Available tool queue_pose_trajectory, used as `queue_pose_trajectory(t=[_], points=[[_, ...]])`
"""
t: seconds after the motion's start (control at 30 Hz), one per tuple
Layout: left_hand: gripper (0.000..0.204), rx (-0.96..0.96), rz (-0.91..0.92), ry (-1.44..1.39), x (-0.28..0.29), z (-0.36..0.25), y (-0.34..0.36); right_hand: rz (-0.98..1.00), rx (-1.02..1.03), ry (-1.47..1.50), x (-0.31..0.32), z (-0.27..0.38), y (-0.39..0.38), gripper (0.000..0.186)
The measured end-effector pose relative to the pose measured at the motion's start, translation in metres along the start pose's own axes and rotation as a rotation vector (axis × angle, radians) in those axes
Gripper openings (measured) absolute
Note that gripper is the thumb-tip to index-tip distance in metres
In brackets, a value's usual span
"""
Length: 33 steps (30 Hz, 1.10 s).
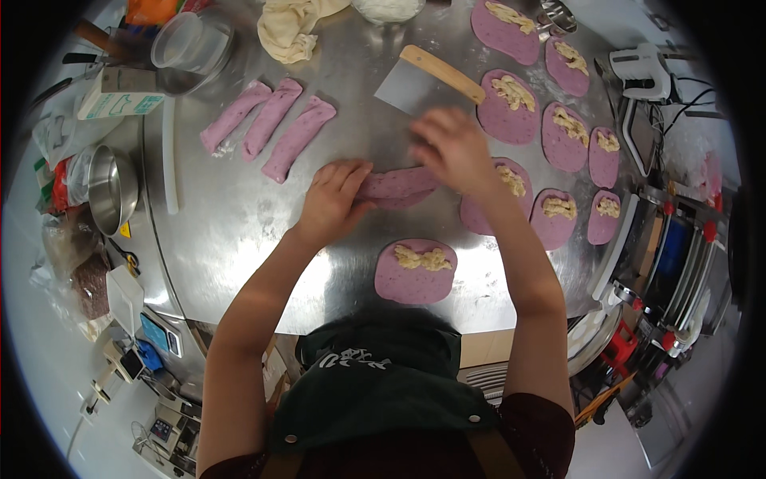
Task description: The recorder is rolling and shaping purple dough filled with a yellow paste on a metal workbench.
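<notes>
Dough roll [396,188], just beyond 1 flat filled piece [416,289], lies between my hands, its long axis running left to right. My left hand [329,203], nearer it, grasps the left end; my right hand [456,150] blurs over the right end, grip unclear. Farther: 3 purple rolls [273,120] left, 1 scraper [443,73] ahead.

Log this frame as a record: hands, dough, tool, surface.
left hand: on the left end of the folded purple dough
right hand: blurred, at its right end; contact unclear
rolled pieces: three, left side
flat pieces: nine, topped with pale yellow filling
tool: wooden-handled scraper, lying down
surface: metal table
</notes>
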<state>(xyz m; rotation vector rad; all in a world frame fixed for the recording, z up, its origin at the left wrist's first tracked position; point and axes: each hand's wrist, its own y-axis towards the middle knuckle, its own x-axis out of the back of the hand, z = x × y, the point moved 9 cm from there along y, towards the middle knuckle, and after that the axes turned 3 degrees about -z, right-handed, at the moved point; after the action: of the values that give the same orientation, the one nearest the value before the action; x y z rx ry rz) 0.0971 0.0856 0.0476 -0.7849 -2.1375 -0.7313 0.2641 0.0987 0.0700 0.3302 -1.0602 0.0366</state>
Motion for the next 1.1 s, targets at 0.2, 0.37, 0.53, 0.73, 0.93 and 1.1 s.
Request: queue_pose_trajectory(t=[0.2, 0.37, 0.53, 0.73, 0.93, 1.1], points=[[0.056, -0.078, 0.041, 0.026, -0.011, -0.013, 0.014, 0.118, -0.004, 0.121, -0.020, 0.028, -0.042, 0.044], [0.044, -0.078, 0.125, -0.023, -0.015, -0.005, 0.032, 0.208, -0.038, 0.118, -0.037, 0.003, -0.033, 0.046], [0.032, 0.185, 0.297, -0.234, -0.029, 0.032, 0.045, 0.304, -0.243, 0.513, -0.052, -0.025, -0.022, 0.036], [0.030, 0.159, 0.284, -0.234, -0.028, 0.027, 0.043, 0.325, -0.168, 0.403, -0.045, -0.015, -0.023, 0.035], [0.032, -0.112, 0.112, 0.100, -0.019, -0.003, 0.028, 0.133, -0.033, 0.161, -0.024, 0.012, -0.039, 0.041], [0.034, -0.203, 0.021, 0.230, -0.020, -0.011, 0.024, 0.024, 0.002, -0.005, -0.025, 0.029, -0.048, 0.044]])
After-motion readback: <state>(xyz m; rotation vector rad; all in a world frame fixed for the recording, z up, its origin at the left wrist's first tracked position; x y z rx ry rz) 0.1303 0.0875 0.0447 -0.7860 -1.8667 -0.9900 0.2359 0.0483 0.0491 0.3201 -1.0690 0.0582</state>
